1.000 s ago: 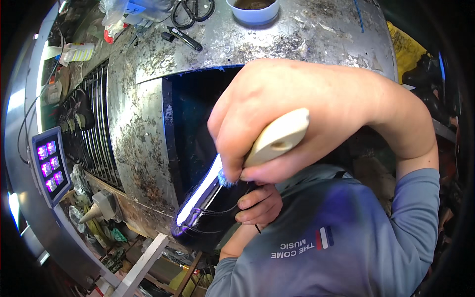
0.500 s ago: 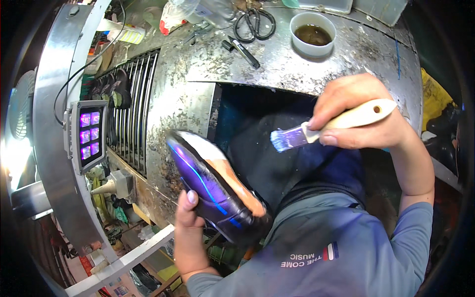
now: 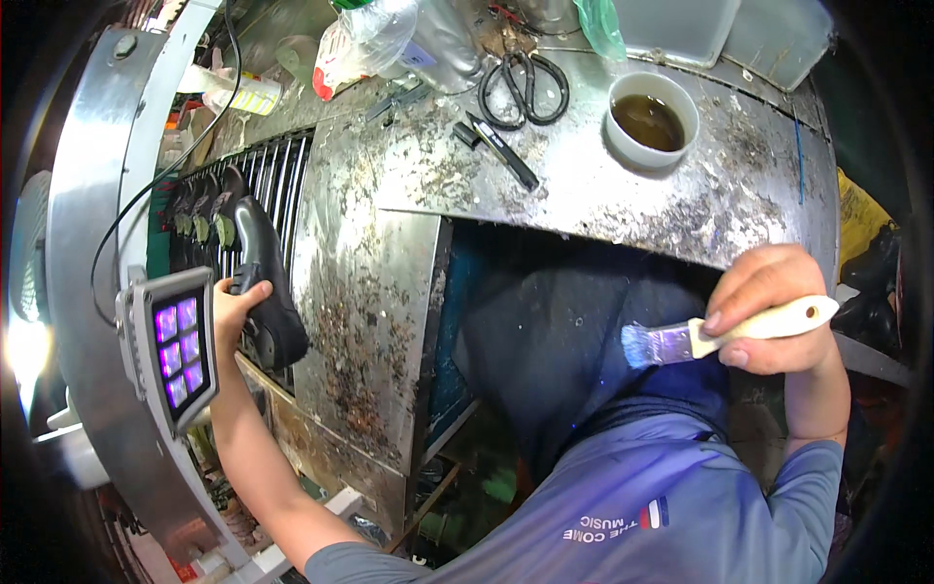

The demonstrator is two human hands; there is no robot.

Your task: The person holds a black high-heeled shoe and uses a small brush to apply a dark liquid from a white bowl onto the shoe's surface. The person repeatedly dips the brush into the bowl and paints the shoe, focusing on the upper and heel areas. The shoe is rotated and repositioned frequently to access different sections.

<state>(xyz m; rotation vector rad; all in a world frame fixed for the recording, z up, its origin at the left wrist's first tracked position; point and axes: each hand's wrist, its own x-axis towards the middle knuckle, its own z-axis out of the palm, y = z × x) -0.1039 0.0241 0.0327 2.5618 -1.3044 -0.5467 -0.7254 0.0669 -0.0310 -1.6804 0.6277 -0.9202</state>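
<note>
My left hand [image 3: 236, 307] grips a black leather shoe [image 3: 260, 258] at the far left, over a rack of metal bars [image 3: 289, 173]. Its thumb lies across the shoe's side, and the other fingers are partly hidden. The sole does not show from here. On the right, my right hand [image 3: 773, 307] holds a flat brush [image 3: 671, 343] by its pale handle. Whitish bristles point left, over the dark cloth on my lap. Other dark shoes [image 3: 201, 209] stand in a row on the rack, just beyond the held one.
A lamp with purple lights [image 3: 182, 348] stands close by my left forearm. Across the stained metal bench [image 3: 360, 253] are a white cup of brown liquid [image 3: 654, 151], black-handled scissors [image 3: 525, 92] and a black marker [image 3: 503, 153]. Grey plastic bins [image 3: 681, 34] line the back.
My left hand has carried the shoe left and away from me to the rack, turning it so its sole no longer shows. My right hand and brush sit a little further right and lower in view.
</note>
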